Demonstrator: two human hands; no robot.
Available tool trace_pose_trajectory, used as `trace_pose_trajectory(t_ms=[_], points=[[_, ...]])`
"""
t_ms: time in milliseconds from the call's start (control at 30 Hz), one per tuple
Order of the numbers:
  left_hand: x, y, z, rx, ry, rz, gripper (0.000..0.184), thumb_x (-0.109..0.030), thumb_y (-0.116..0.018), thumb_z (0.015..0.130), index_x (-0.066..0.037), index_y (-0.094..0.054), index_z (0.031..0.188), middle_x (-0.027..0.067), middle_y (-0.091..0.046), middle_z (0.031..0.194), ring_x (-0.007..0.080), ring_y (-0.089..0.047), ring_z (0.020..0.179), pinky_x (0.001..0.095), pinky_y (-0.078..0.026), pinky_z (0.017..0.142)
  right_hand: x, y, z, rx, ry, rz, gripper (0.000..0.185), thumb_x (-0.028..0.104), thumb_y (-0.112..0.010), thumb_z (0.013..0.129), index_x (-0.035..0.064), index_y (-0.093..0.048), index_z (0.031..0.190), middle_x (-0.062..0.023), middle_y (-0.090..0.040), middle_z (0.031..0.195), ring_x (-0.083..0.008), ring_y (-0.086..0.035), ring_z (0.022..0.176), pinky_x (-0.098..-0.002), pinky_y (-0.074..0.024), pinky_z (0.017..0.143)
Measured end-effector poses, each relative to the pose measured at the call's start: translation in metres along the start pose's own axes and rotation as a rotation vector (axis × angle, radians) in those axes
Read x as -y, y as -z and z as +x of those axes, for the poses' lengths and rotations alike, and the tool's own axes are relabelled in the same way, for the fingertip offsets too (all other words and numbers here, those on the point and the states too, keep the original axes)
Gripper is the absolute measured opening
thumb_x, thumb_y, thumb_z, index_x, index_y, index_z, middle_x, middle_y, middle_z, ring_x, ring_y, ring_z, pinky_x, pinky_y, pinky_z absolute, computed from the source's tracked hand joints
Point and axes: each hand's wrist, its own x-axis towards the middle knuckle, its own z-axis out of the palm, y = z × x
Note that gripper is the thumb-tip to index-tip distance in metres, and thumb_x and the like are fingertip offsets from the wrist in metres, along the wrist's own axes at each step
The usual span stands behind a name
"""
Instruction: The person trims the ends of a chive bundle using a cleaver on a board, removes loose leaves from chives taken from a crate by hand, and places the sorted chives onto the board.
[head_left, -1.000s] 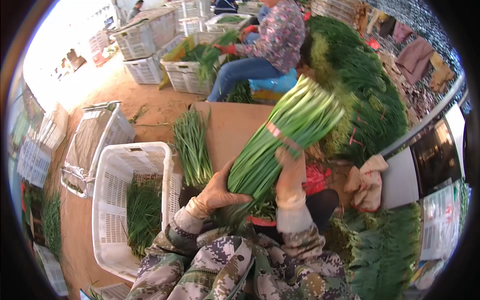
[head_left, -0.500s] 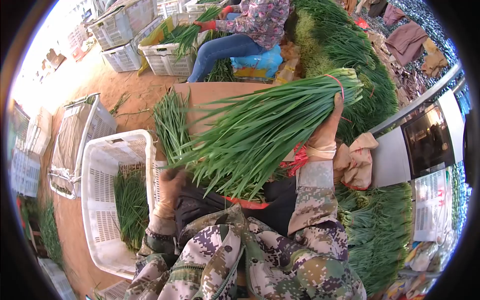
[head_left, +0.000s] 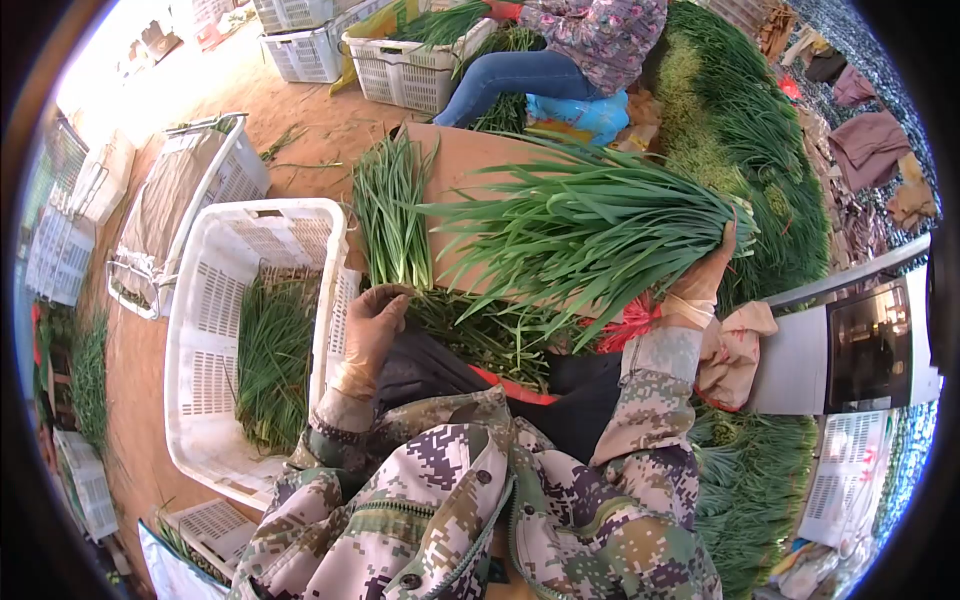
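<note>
My right hand (head_left: 703,278) grips a thick bunch of garlic chives (head_left: 590,220) by its pale stem end. The long green leaves fan out to the left over a brown board (head_left: 465,180). Under that wrist hangs a cluster of red ties (head_left: 632,320). My left hand (head_left: 372,325) is beside the white crate's rim, its fingers curled together with nothing visible in them. Just above it lies a smaller pile of chives (head_left: 390,215) on the board's left side. Loose leaves and trimmings (head_left: 480,335) lie across my lap.
A white crate (head_left: 185,380) holding chives stands at my left. Ahead sits a person (head_left: 590,50) beside another filled crate (head_left: 400,80). Heaped chives (head_left: 770,150) line the right side, with more bundles (head_left: 755,490) below. A crumpled brown bag (head_left: 735,355) is near my right wrist.
The bunch in my right hand has moved slightly right and down. My left hand has come up, its fingers now clearly curled. The view has shifted, so the crate shows more fully.
</note>
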Motion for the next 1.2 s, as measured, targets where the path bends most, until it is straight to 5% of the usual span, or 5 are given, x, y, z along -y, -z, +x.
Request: trace_pose_trajectory(t_ms=[300,933,1067,1167,1200], points=[[-0.001,-0.003,0.0,-0.036,-0.013,-0.011,0.014,-0.007,-0.064,0.092,0.002,-0.069,0.102,-0.0002,-0.064,0.077,0.006,-0.052,0.059,0.0206,-0.041,0.054,-0.006,0.017,-0.001,-0.054,0.042,-0.073,0.05,0.047,-0.056,0.093,0.0123,-0.054,0.129,-0.0078,-0.061,0.122,-0.0268,-0.06,0.109,-0.0421,-0.0487,0.097],[0.018,-0.029,0.082,-0.123,0.123,0.127,0.014,-0.011,-0.066,0.089,0.0,-0.067,0.098,0.0036,-0.057,0.062,0.0129,-0.049,0.046,0.0249,-0.04,0.044,-0.087,0.078,-0.222,-0.638,-0.735,0.153,0.044,0.034,-0.062,0.095,0.0077,-0.053,0.129,-0.008,-0.065,0.109,-0.0251,-0.064,0.096,-0.0388,-0.0531,0.086],[0.012,-0.025,0.079,-0.201,0.107,0.206,0.012,-0.009,-0.063,0.089,0.001,-0.066,0.094,0.0025,-0.054,0.06,0.0118,-0.049,0.048,0.0251,-0.039,0.044,-0.02,0.055,-0.139,-0.472,-0.336,-0.019,0.048,0.037,-0.056,0.098,0.0069,-0.05,0.135,-0.0105,-0.061,0.12,-0.0239,-0.06,0.108,-0.0389,-0.047,0.098],[0.004,-0.023,0.063,-0.254,0.025,0.147,0.011,-0.008,-0.06,0.089,0.001,-0.066,0.09,0.0014,-0.054,0.06,0.0113,-0.046,0.046,0.0247,-0.037,0.045,0.101,0.008,0.036,-0.358,-0.138,-0.239,0.069,0.063,-0.031,0.1,0.0054,-0.054,0.132,-0.0096,-0.063,0.121,-0.0236,-0.057,0.113,-0.0369,-0.0418,0.102],[0.002,-0.028,0.062,-0.253,0.027,0.17,0.011,-0.009,-0.06,0.09,0.001,-0.065,0.091,0.0023,-0.055,0.061,0.0118,-0.047,0.046,0.0256,-0.038,0.044,0.107,0.061,0.116,-0.04,-0.061,0.019,0.071,0.059,-0.036,0.101,0.0022,-0.047,0.141,-0.0082,-0.056,0.135,-0.0206,-0.051,0.123,-0.0299,-0.0335,0.11]])
